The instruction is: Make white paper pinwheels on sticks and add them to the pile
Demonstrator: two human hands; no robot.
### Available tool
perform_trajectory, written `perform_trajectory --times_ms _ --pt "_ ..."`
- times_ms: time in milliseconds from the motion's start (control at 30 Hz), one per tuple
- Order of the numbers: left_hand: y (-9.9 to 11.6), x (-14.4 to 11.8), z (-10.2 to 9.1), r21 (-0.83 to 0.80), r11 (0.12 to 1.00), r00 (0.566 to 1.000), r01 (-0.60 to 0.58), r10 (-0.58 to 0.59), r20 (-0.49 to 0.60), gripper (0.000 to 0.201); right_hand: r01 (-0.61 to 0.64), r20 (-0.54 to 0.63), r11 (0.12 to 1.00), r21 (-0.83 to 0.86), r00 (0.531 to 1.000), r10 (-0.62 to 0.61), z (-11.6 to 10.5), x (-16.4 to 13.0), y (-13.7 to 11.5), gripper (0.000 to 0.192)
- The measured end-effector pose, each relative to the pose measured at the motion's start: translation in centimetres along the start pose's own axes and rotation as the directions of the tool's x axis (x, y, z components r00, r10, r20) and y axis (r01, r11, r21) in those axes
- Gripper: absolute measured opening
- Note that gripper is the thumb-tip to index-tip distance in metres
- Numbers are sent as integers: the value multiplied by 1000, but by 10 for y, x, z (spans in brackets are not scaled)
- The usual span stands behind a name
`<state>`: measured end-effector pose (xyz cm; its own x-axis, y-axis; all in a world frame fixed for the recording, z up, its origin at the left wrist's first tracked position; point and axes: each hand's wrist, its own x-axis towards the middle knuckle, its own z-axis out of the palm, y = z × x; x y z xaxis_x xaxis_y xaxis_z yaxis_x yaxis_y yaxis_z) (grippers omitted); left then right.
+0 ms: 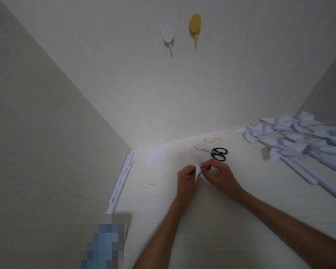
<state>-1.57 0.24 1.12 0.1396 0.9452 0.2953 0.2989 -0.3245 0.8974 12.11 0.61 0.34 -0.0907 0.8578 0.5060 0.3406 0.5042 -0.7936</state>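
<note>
head view: left hand and right hand both have fingers pinched on a small folded paper piece just above the table. looks mid-fold, one unit in progress. finished paper pinwheels piled far right; scissors just behind, blank paper square unused. no containers visible.

Two bare forearms, sleeveless in view, left hand and right hand without rings or watch.
</note>
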Motion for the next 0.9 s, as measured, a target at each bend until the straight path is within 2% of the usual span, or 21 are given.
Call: perform_trajectory --times_ms 333,633,900 --pt "-2 0 0 19 1000 1000 11 -11 17 21 -4 19 1000 -13 1000 4 0 1 3 6" --pt "-5 2 1 37 999 999 25 -26 20 20 -76 18 997 -33 997 77 -1 0 4 6" --pt "3 1 1 -41 996 996 75 -77 -36 14 -123 -66 992 -21 990 122 -1 1 1 7"
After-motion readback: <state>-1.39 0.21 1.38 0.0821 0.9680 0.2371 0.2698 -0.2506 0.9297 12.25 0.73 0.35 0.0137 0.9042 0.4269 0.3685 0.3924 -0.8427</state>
